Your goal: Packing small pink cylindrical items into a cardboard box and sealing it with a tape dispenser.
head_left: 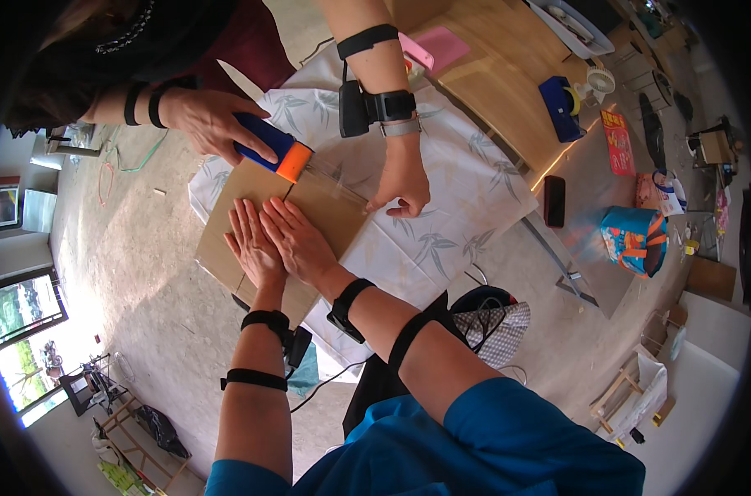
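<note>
Both my hands lie flat on top of a brown cardboard box (217, 221), close beside each other. My left hand (255, 246) presses near its middle, fingers stretched out toward the far side. Just right of it, my right hand (297, 240) rests across the seam between the flaps, fingers also straight. Across from me a co-worker's hand (206, 124) grips a blue and orange tape dispenser (274, 149) over the box's far edge. Clear tape (338, 183) appears to stretch from it toward the co-worker's other hand (402, 183), at the box's right corner.
The box sits on a table with a white leaf-patterned cloth (450, 198). At the right stand a wooden table (499, 74), a blue tape dispenser (562, 109), a small fan (600, 80), a black phone (555, 202) and a blue-orange bag (632, 240).
</note>
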`<state>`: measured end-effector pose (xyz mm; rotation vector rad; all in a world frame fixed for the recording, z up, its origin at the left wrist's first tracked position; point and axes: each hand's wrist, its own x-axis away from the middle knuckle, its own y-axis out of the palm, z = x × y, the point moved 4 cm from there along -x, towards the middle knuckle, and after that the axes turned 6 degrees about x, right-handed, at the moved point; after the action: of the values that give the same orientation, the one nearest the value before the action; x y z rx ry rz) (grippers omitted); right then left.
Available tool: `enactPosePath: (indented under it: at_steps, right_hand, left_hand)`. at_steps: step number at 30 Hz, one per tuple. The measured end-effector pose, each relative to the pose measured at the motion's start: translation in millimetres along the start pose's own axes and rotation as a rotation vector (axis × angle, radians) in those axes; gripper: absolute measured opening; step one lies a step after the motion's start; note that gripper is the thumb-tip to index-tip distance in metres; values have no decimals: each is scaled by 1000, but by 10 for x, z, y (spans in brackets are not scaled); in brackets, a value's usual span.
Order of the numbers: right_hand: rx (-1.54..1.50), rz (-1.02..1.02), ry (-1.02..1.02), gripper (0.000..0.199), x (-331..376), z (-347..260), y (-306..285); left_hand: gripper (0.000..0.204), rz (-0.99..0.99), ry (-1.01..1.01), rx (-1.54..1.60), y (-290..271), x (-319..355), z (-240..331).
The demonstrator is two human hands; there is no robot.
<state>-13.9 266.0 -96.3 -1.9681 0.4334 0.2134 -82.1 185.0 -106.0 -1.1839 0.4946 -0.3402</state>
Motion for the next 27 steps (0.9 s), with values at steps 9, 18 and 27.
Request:
enactPosePath:
  at_steps: [9, 18, 27]
  right_hand:
    - [-297, 182, -47, 48, 277, 24, -312]
    - [-197, 147, 14, 45, 866, 163, -809]
    - [247, -85, 8, 52, -85, 41, 78]
  left_hand:
    - [52, 1, -30, 11, -40, 18, 44]
    - [50, 20, -50, -30, -122, -21, 124]
    - [55, -34, -68, 7, -61, 3, 91]
